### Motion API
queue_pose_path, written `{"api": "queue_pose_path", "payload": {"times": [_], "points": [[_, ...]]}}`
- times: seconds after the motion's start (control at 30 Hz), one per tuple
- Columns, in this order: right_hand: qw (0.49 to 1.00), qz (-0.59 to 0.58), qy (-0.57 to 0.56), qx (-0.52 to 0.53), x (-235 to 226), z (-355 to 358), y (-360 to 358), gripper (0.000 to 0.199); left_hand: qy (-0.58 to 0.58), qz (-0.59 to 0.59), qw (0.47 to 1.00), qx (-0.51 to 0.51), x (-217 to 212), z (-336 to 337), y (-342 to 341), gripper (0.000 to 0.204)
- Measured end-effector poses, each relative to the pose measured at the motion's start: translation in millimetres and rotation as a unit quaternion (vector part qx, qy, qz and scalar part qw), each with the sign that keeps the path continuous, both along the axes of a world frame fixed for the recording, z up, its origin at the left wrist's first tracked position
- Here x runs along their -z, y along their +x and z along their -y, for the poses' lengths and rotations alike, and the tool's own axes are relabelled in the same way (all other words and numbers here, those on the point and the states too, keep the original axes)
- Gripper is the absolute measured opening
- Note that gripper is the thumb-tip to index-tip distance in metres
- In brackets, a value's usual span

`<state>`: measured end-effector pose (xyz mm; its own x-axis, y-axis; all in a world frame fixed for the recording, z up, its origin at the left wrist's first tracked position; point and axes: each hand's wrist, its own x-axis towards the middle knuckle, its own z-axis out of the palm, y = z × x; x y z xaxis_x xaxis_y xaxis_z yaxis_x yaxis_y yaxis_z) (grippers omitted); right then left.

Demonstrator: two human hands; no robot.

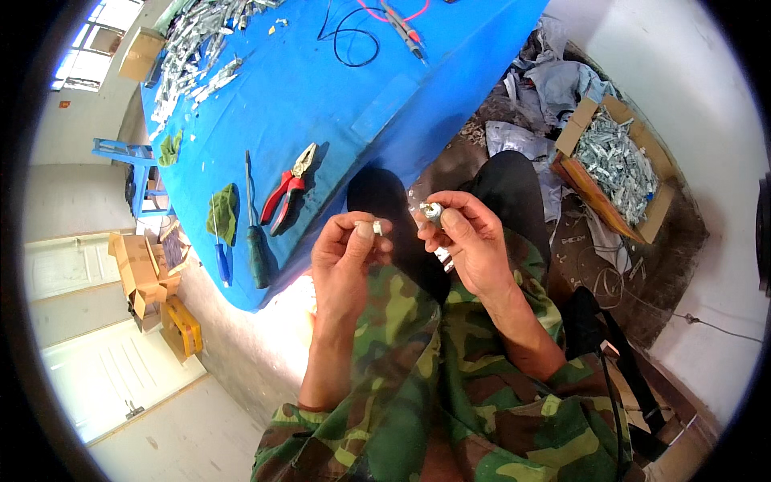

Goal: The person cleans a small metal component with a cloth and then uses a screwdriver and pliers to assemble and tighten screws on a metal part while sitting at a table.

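Note:
My left hand [340,251] pinches a small white piece [377,228] between thumb and fingertips. Level with it, my right hand [475,245] grips a short silver cylindrical part [434,212] with a pale end turned up; its exact kind is too small to tell. The two pieces are apart, held above my lap. Left of my hands, on the blue-covered table [337,104], lie red-handled pliers [291,189] with the jaws pointing away. Beside them are a screwdriver with a dark green handle [257,259] and a thinner one with a blue handle [222,263].
A green cloth [226,215] lies under the thin screwdriver's shaft. Silver parts [197,60] are heaped at the table's far left, test probes [403,34] at its far edge. On the floor right stands a carton [585,128] full of silver parts. A blue stool [140,165] stands left.

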<state>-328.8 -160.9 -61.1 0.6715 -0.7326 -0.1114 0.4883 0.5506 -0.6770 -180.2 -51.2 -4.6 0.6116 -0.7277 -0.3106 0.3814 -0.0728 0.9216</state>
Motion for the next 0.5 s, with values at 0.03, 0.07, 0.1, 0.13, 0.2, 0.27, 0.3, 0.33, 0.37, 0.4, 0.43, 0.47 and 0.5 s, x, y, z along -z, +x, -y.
{"api": "queue_pose_path", "payload": {"times": [0.03, 0.07, 0.1, 0.13, 0.2, 0.27, 0.3, 0.33, 0.37, 0.4, 0.43, 0.47, 0.5], "points": [[1.0, -0.001, 0.013, -0.005, 1.0, 0.2, -0.1, 0.028, 0.007, 0.006, 1.0, -0.004, 2.6, -1.4, 2.3, 0.015], [1.0, -0.001, 0.026, -0.01, 1.8, 0.7, -0.2, 0.03, 0.013, 0.012, 1.0, -0.008, 4.1, -2.5, 4.2, 0.015], [0.999, -0.002, 0.04, -0.014, 2.7, 0.6, -0.8, 0.031, 0.022, 0.008, 1.0, -0.011, 5.2, -3.9, 5.7, 0.015], [0.999, -0.007, 0.047, -0.015, 2.8, 0.5, -1.1, 0.031, 0.031, 0.003, 0.999, -0.014, 6.0, -5.3, 7.0, 0.015], [0.998, -0.016, 0.06, -0.019, 2.2, 0.4, -1.3, 0.032, 0.042, -0.006, 0.999, -0.014, 6.9, -6.3, 6.9, 0.016], [0.997, -0.011, 0.076, -0.022, 4.9, 1.3, -2.1, 0.032, 0.044, -0.017, 0.999, -0.01, 6.7, -6.3, 6.2, 0.016], [0.996, -0.006, 0.084, -0.024, 7.0, 1.2, -2.2, 0.031, 0.043, -0.017, 0.999, -0.009, 6.0, -5.6, 4.9, 0.017], [0.996, -0.001, 0.087, -0.026, 8.8, 0.8, -2.9, 0.031, 0.042, -0.017, 0.999, -0.008, 5.0, -4.2, 2.2, 0.017], [0.995, 0.005, 0.091, -0.029, 10.5, 0.3, -3.6, 0.031, 0.041, -0.018, 0.999, -0.008, 4.4, -3.4, 0.4, 0.018], [0.995, 0.009, 0.094, -0.03, 10.8, 0.5, -4.6, 0.031, 0.038, -0.023, 0.999, -0.002, 4.4, -2.4, -0.3, 0.018], [0.995, 0.01, 0.096, -0.031, 10.3, 0.8, -5.2, 0.031, 0.035, -0.029, 0.999, 0.003, 4.6, -1.5, -1.0, 0.019], [0.995, 0.01, 0.099, -0.031, 9.3, 1.3, -5.8, 0.031, 0.032, -0.035, 0.999, 0.009, 4.8, -0.6, -1.6, 0.02], [0.994, 0.012, 0.102, -0.032, 8.5, 1.6, -6.2, 0.03, 0.025, -0.044, 0.999, 0.011, 4.7, -0.2, -2.4, 0.02]]}}
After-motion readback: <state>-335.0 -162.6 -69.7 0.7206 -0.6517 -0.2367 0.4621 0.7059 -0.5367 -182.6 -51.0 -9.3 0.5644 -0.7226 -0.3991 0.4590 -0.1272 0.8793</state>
